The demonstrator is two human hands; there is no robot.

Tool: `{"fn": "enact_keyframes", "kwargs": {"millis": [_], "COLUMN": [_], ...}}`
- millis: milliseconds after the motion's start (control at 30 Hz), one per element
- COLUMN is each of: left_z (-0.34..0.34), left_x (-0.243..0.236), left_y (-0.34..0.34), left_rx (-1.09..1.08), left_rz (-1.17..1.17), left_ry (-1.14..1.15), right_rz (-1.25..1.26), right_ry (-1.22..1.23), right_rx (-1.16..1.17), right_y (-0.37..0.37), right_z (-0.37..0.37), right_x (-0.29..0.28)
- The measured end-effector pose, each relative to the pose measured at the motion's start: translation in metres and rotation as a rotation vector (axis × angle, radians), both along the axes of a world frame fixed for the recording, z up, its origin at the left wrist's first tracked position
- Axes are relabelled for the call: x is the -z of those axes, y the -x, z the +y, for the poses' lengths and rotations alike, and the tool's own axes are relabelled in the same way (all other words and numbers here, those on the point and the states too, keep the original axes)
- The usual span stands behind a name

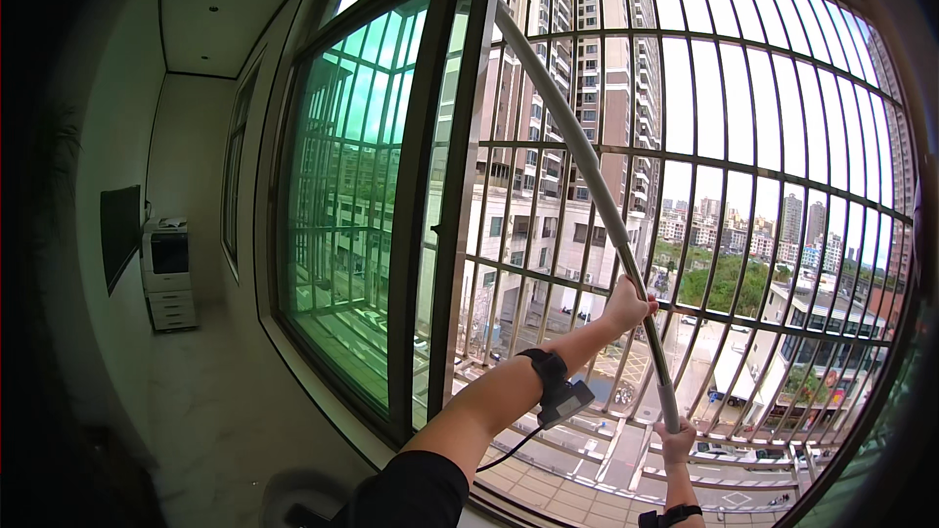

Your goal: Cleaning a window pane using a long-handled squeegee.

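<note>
A person stands at an open window, both hands closed around a long grey pole (587, 166) that slants up and to the left. The left hand (627, 305) grips it higher, the right hand (675, 442) lower, near its end. Beyond the pole a metal window grille (782, 137) spans the opening (tower blocks show through it). A green-tinted glass pane (352, 215) sits to the left, with a white printer (166, 269) far left.

A black short sleeve (416, 489) covers the upper arm, and both bare forearms wear black wrist straps, the left strap (550, 372) carrying a dark box with a trailing cable.
</note>
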State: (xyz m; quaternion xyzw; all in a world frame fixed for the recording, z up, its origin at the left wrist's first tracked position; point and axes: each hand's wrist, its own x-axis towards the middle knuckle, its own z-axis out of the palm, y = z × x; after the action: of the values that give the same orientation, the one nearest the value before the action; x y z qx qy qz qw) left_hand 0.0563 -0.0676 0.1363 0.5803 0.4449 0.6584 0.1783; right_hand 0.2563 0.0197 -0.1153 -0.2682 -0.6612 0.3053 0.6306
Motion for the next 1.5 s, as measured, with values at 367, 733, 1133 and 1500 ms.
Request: {"fn": "enact_keyframes", "kwargs": {"millis": [367, 733, 1133, 1500], "left_z": [0.057, 0.124, 0.118, 0.133], "left_x": [-0.057, -0.125, -0.207, -0.066], "left_y": [-0.001, 0.038, 0.05, -0.051], "left_rx": [-0.093, -0.126, -0.283, 0.078], "left_rz": [-0.011, -0.012, 0.095, 0.202], "left_ry": [-0.003, -0.208, -0.358, -0.564], "right_rz": [0.039, 0.059, 0.185, 0.301], "right_ry": [-0.015, -0.195, -0.167, -0.112], "right_rx": [-0.068, 0.191, 0.149, 0.092], "right_y": [0.025, 0.075, 0.106, -0.007], "right_z": [0.106, 0.159, 0.136, 0.168], "right_x": [-0.047, -0.126, -0.246, -0.089]}}
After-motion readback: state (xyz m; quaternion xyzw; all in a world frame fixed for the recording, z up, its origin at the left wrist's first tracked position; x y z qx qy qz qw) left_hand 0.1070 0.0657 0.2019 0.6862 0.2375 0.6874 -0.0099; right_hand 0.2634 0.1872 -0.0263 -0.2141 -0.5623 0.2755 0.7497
